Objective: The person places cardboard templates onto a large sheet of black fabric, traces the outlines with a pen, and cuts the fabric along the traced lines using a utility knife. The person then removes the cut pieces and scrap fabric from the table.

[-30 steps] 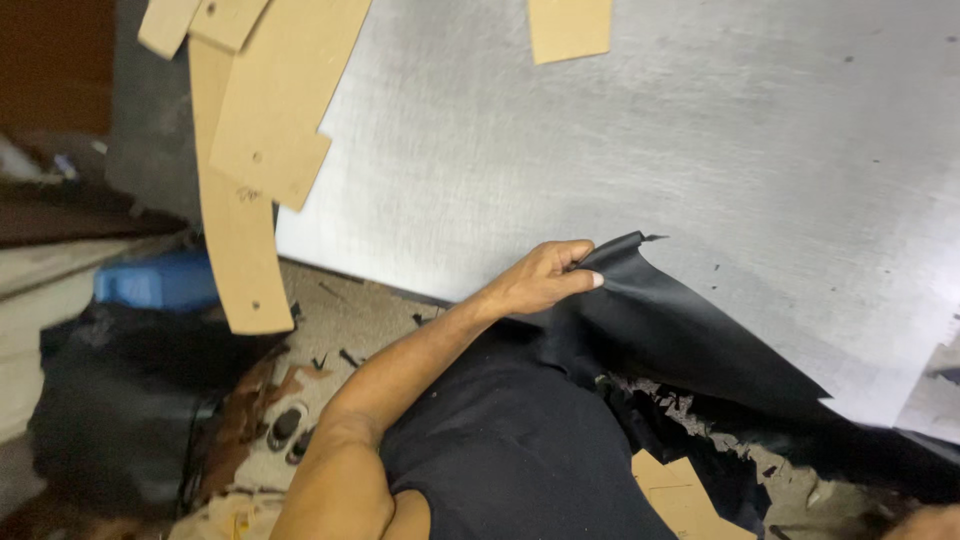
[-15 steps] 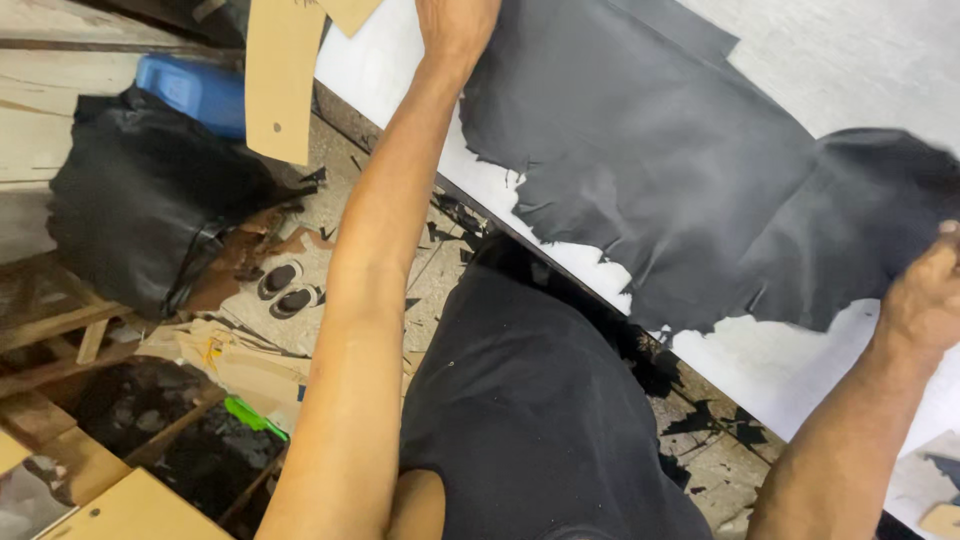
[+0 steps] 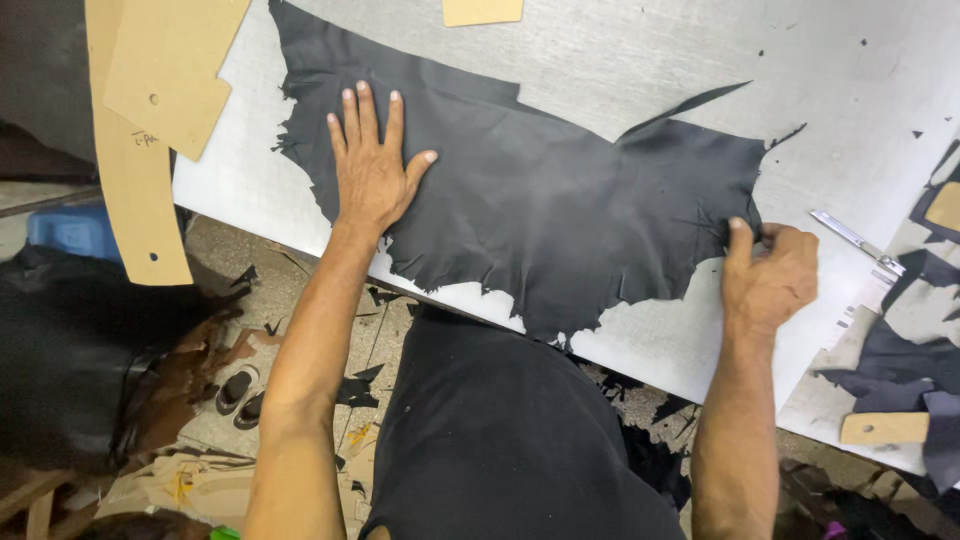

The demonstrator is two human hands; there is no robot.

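Leather, a ragged-edged black hide [image 3: 540,200], now lies spread nearly flat on the grey metal table [image 3: 640,70]; a second ago it was bunched up at the table edge and half a second ago being pulled open. Left hand [image 3: 372,165] presses flat on its left part, fingers splayed wide. Right hand [image 3: 768,275] pinches the right edge, fingers curled narrow (thumb on top). Spreading looks about done. Tan cardboard templates [image 3: 160,70] hang off the left edge; a metal knife [image 3: 855,240] lies just right of the right hand.
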